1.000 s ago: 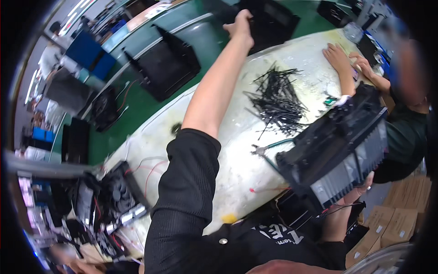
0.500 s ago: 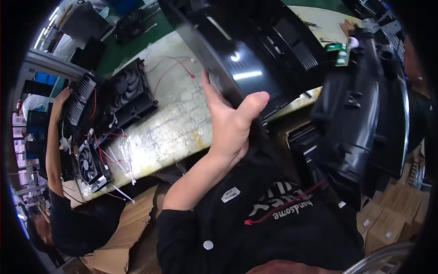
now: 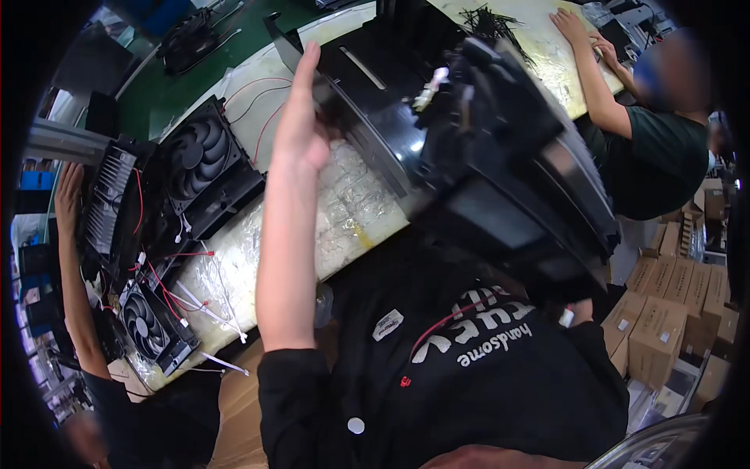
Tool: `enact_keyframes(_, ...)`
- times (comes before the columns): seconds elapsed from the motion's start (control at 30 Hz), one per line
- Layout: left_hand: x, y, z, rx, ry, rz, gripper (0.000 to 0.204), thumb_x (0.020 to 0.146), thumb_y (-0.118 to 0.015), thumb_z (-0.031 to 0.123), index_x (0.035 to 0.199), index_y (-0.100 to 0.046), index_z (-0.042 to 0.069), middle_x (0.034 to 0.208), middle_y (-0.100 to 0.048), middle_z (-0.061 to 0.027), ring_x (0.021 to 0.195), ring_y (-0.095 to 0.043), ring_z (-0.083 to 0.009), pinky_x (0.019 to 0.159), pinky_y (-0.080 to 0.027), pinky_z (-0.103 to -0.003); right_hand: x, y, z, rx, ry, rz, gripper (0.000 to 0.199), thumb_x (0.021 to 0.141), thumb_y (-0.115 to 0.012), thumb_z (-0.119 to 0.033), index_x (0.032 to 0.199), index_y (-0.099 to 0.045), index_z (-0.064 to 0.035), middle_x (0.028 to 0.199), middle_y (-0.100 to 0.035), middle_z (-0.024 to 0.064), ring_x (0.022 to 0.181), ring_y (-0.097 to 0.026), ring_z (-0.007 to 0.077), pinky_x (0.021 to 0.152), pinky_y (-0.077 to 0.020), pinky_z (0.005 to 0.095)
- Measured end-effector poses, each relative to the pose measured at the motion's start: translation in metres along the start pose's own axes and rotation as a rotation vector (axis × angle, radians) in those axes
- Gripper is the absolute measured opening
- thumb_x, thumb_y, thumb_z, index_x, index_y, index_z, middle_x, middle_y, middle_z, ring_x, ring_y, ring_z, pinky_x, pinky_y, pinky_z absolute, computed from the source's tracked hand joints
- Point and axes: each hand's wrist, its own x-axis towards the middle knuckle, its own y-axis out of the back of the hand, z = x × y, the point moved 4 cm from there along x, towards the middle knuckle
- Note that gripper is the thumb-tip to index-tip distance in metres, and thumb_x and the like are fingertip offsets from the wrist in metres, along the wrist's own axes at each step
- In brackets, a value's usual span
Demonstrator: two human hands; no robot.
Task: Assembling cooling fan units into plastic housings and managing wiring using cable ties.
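Note:
My left hand [image 3: 301, 129] is raised over the table with a finger stretched upward, beside the left edge of a glossy black plastic housing [image 3: 363, 98]. Some of its fingers are hidden behind the palm, and I cannot tell whether it touches the housing. Against my front, on the right, a second black plastic housing [image 3: 508, 211] hangs tilted in the air, blurred, overlapping the first one's right side. At its lower right edge only part of my right hand [image 3: 580, 311] shows, holding it from below with the fingers hidden. A red wire [image 3: 457, 314] trails across my shirt.
Black fan units [image 3: 205, 152] and a smaller fan [image 3: 148, 332] with loose wires lie on the film-covered table [image 3: 344, 203]. A co-worker's hand [image 3: 69, 191] reaches in at left; another co-worker's hand [image 3: 570, 27] rests by black cable ties [image 3: 492, 27]. Cardboard boxes [image 3: 660, 328] are stacked right.
The second housing has swung left from the far right to overlap the first. My left hand has moved left and up. Part of my right hand has come into view.

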Motion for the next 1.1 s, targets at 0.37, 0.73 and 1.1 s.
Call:
enact_keyframes(0.37,-0.045,0.005,-0.035,-0.155,-0.068,-0.016,0.094,0.077,-0.074,0.021,0.153,-0.019,0.012,0.12,-0.055,-0.0087,0.104,-0.057,-0.0193,0.085,-0.048,-0.034,0.041,-0.021,0.043,-0.388,-0.463,0.003,0.034,0.094,-0.061,-0.027,0.118,-0.064,-0.0028,0.118,-0.066,0.017,0.109,-0.065,0.0321,0.097,-0.0508,0.0542)
enact_keyframes(0.73,-0.06,0.006,-0.056,-0.145,-0.141,-0.034,0.084,0.076,-0.073,0.014,0.146,-0.028,0.003,0.134,-0.044,-0.0125,0.12,-0.047,-0.0216,0.102,-0.039,-0.036,0.078,0.017,0.038,-0.576,-0.261,-0.062,0.051,0.095,-0.056,-0.04,0.132,-0.055,-0.0054,0.125,-0.062,0.018,0.11,-0.064,0.033,0.096,-0.0514,0.05)
enact_keyframes(1.1,-0.053,0.012,-0.063,-0.235,-0.165,0.091,0.084,0.075,-0.073,0.014,0.147,-0.029,0.006,0.134,-0.045,-0.0108,0.119,-0.048,-0.0208,0.101,-0.04,-0.035,0.077,0.025,0.038,-0.502,-0.291,-0.198,0.059,0.093,-0.055,-0.048,0.134,-0.054,-0.0056,0.126,-0.062,0.0182,0.111,-0.064,0.0335,0.095,-0.0517,0.051)
